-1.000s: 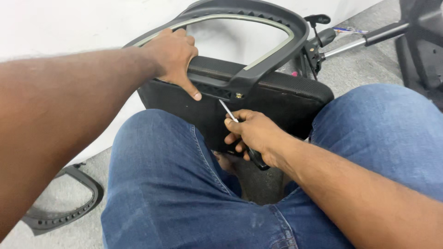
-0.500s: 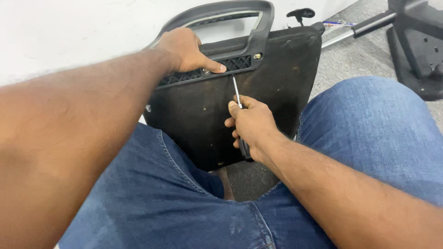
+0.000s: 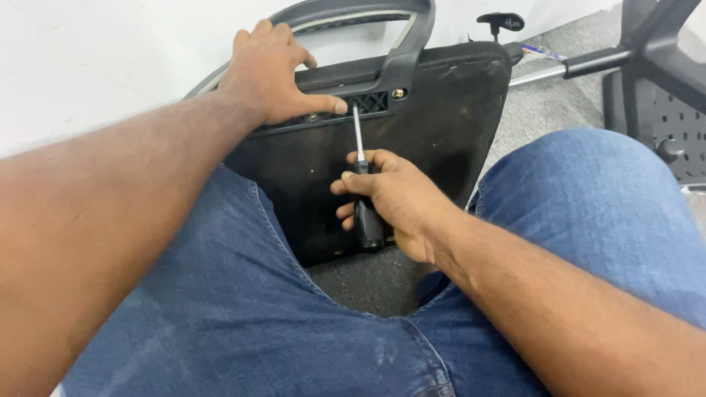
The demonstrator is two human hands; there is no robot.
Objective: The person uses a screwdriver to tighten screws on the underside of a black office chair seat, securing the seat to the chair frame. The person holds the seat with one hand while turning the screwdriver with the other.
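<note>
Sitting, the person props the seat pan (image 3: 412, 132) upright between the knees. The left hand (image 3: 272, 73) presses flat on the armrest bracket (image 3: 353, 103), clasping nothing. The right hand's (image 3: 397, 198) grip is clenched on a screwdriver (image 3: 362, 184), its tip at the bracket. Driving the screw looks underway; steady alignment is needed.

A repair or assembly corner: bare white wall (image 3: 88, 66), grey carpet floor (image 3: 544, 110), dismantled office-chair parts (image 3: 654, 81).

White wall, grey floor, chair parts at the right

A plain white wall (image 3: 88, 66) meets rough grey floor (image 3: 544, 110); a black perforated chair frame (image 3: 662, 88), possibly a base, and a metal rod (image 3: 540, 73) lie right.
</note>
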